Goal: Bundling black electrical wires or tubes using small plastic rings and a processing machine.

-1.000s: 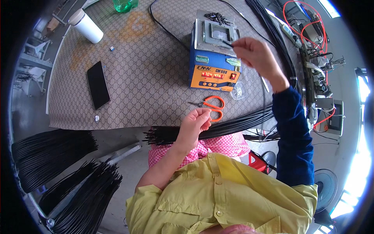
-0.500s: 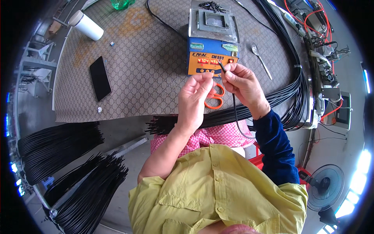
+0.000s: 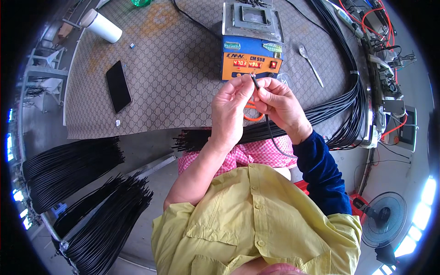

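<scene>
A thin black cable (image 3: 269, 129) runs up from my lap into my right hand (image 3: 285, 106), whose thumb and fingers pinch it just below its end. Small bare wire ends show at the cable's tip. My left hand (image 3: 229, 110) is closed at that same tip, thumb and forefinger pressed against it. Both hands meet above the table's near edge, in front of a blue and orange heating box (image 3: 251, 49) with red lit digits and a metal-framed top. Partly hidden behind my hands are orange-handled scissors (image 3: 253, 117).
A long bundle of black cables (image 3: 331, 112) curves along the table's right and near edges. More cable bundles (image 3: 73, 169) hang at lower left. On the table lie a phone (image 3: 118, 87), a white tumbler (image 3: 101, 26) and a spoon (image 3: 311, 66). A fan (image 3: 383, 219) stands at right.
My left hand has come to the cable's tip, where the two hands were apart before. My right hand has shifted slightly left and down, and the cable end is more upright.
</scene>
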`<state>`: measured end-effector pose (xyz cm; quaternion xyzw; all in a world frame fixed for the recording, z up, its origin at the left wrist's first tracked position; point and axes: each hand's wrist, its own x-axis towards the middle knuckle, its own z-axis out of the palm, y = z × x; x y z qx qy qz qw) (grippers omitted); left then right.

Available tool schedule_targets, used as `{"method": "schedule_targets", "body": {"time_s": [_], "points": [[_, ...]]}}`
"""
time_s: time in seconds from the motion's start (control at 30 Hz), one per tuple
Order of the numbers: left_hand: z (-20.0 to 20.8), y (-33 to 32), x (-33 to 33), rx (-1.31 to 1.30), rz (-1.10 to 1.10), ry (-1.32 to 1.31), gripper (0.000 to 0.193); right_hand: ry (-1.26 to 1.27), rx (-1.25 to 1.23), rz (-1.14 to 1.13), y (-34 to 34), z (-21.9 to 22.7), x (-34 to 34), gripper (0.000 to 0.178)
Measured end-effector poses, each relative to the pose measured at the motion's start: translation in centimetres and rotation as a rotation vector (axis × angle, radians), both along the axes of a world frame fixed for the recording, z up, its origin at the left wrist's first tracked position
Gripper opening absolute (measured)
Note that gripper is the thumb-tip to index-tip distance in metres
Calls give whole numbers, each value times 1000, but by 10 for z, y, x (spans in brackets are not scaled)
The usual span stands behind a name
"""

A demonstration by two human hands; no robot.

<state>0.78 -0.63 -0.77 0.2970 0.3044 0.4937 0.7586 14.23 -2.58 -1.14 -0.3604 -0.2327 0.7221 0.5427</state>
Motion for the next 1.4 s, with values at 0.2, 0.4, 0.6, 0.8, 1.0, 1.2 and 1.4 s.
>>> {"method": "schedule_targets", "body": {"time_s": [0.2,0.4,0.6,0.8,1.0,1.2,1.4], "points": [[-2,0,-4,21,30,-4,20,26,-50,-2,-3,1,-6,10],[-1,1,-7,-88,17,-59,23,5,-57,-8,-5,2,-10,9],[-2,8,-10,-186,-43,-130,28,-90,-54,-27,-6,8,-10,8],[-7,12,-8,-249,-46,-198,25,-177,-52,-73,-3,15,-8,8],[-7,12,-11,-331,-12,-176,22,-539,85,-203,25,34,13,7],[-35,1,-16,-361,-68,-161,18,-1022,317,-227,81,47,48,14],[-48,-6,-20,-427,-68,-134,17,-1411,335,-207,121,38,62,17]]}}
